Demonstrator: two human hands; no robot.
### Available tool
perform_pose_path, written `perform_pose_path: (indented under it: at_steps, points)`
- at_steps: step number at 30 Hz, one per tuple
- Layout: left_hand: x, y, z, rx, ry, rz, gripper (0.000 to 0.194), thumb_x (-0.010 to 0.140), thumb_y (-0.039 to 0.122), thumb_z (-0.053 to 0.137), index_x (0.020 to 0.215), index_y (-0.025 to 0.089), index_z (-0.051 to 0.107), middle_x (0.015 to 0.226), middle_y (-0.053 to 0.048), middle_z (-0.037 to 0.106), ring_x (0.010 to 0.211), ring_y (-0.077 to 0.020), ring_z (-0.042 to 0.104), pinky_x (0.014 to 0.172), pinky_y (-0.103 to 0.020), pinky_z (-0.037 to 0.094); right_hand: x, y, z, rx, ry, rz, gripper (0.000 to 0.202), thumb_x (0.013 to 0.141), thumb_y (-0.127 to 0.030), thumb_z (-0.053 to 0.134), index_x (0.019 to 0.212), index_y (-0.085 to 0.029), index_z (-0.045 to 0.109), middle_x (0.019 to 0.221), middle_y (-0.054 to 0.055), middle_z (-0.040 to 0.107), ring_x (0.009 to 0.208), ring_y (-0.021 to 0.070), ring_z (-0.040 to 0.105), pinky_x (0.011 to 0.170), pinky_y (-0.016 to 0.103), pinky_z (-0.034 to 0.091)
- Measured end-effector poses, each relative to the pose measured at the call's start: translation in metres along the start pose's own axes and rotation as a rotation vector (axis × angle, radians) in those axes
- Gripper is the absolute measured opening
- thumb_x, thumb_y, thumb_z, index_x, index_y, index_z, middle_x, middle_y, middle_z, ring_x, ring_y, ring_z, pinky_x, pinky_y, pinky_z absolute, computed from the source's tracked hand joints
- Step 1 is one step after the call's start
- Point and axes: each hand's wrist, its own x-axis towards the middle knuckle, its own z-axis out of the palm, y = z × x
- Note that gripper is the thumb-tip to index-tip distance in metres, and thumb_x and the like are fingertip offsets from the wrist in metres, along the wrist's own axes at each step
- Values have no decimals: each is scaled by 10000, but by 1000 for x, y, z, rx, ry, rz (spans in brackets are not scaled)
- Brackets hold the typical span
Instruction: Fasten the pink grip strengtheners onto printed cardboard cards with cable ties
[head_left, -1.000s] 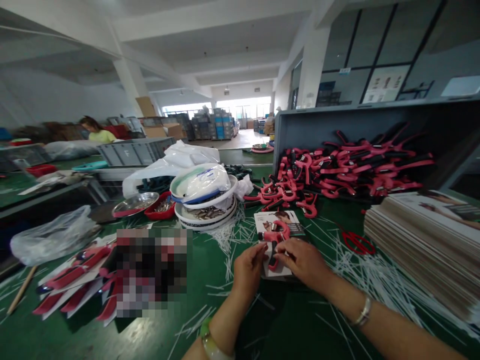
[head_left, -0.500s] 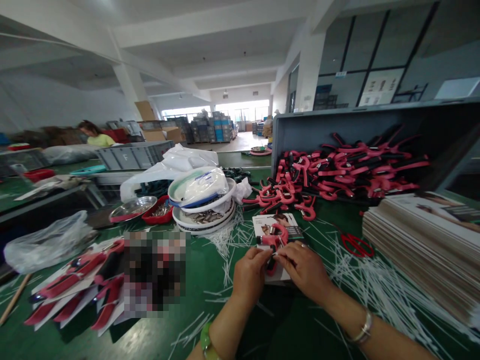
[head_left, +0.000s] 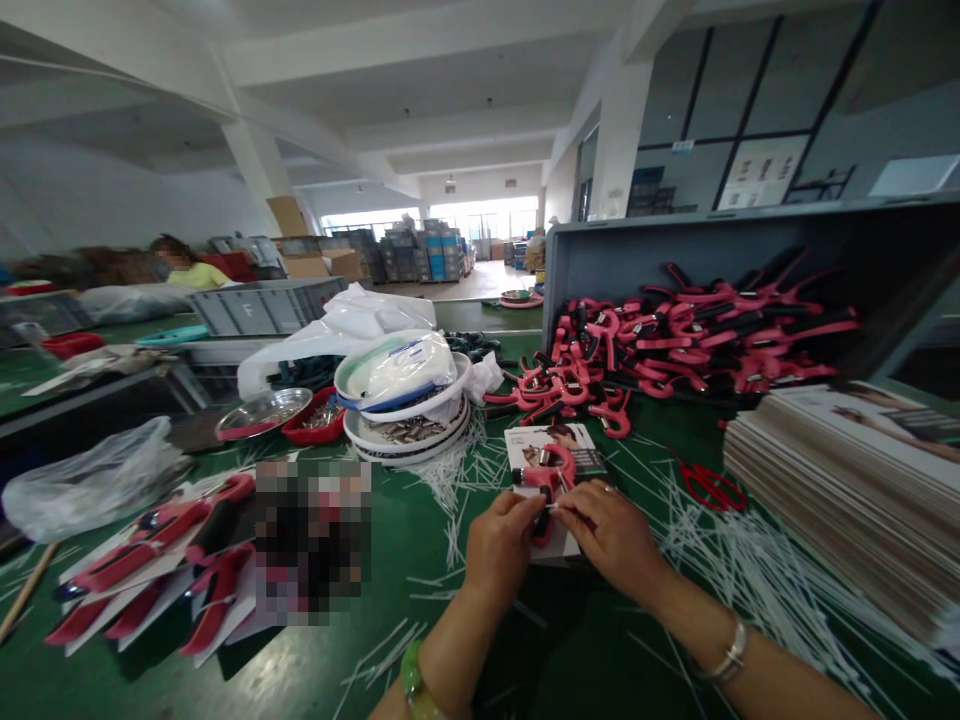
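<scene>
A pink and black clamp tool (head_left: 561, 462) lies on a printed card (head_left: 592, 458) in front of me. My left hand (head_left: 501, 545) pinches at the tool's dark handle from the left. From the right, my right hand (head_left: 616, 535) is closed, thumb and finger together on a thin white tie (head_left: 553, 506) at the tool's middle. The fingertips of both hands nearly meet there. The lower part of the card is partly covered by my hands.
Behind stands a grey crate (head_left: 559, 262) of pink tools. At right are stacked cards (head_left: 832, 500), red scissors (head_left: 712, 487) and loose white ties (head_left: 757, 580). Stacked bowls (head_left: 405, 450) and carded tools (head_left: 150, 545) sit left. A person (head_left: 199, 272) is far left.
The view has shifted slightly. Both hands keep nearly the same place at the tool, with only small finger movements.
</scene>
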Motion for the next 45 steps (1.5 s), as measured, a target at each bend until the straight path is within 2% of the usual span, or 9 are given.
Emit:
perform_pose_path:
  at_steps: [7,13,23,27,32,36,39,42,45]
  points:
    - [0,-1,0,0,-7,40,323,833,110,506,1052,279,671,888,-19,683,759,-111,645,656,-177,484,2,0,-3,33,-28,3,236,908,-308,449,807,-200,634,776,41,648,779,181,570,689,292,422]
    - [1,1,-4,19,-9,4,315,841,118,495,1045,274,676,862,-18,680,746,-110,647,639,-173,479,1,4,-1,81,-18,16,234,907,-313,452,786,-201,619,770,39,634,778,177,563,688,290,419]
    - [-1,-3,1,4,9,52,308,841,130,491,1037,279,677,859,-19,682,724,-106,639,624,-174,476,3,2,-3,25,-68,7,242,906,-327,454,799,-203,633,778,35,644,791,179,559,705,291,414]
    - [1,-2,-1,-81,1,58,274,846,148,496,1008,258,687,855,-25,688,724,-106,642,631,-171,480,10,1,-11,7,-161,-4,208,881,-307,496,783,-207,649,770,24,656,770,172,571,694,277,413]
    - [4,2,-7,-229,-14,28,219,862,241,510,996,228,683,896,-33,718,818,-135,654,747,-216,499,22,-2,-20,34,-308,24,177,815,-292,569,685,-208,657,697,1,653,680,149,583,603,244,388]
    - [3,8,-10,-255,-29,45,244,863,270,504,1033,211,668,932,-49,719,856,-158,655,784,-249,503,24,-5,-14,38,-242,132,125,772,-193,561,687,-195,653,706,10,664,676,152,597,603,246,399]
    - [1,9,-7,-302,-24,67,245,862,256,501,1044,217,660,957,-50,713,871,-154,649,798,-253,498,18,-5,-10,51,-172,121,126,746,-146,548,686,-191,648,714,20,669,710,167,605,642,264,426]
    - [2,8,-3,-313,12,42,211,857,236,509,974,226,685,893,-38,720,825,-144,651,760,-240,498,12,-2,-13,210,-146,91,138,780,-178,535,772,-209,669,771,15,688,733,159,615,665,260,447]
    - [3,9,-1,-285,19,29,196,847,214,525,944,227,695,871,-31,720,807,-145,649,731,-236,494,9,0,-20,354,-181,108,142,816,-252,534,875,-217,658,774,1,681,661,133,599,592,231,444]
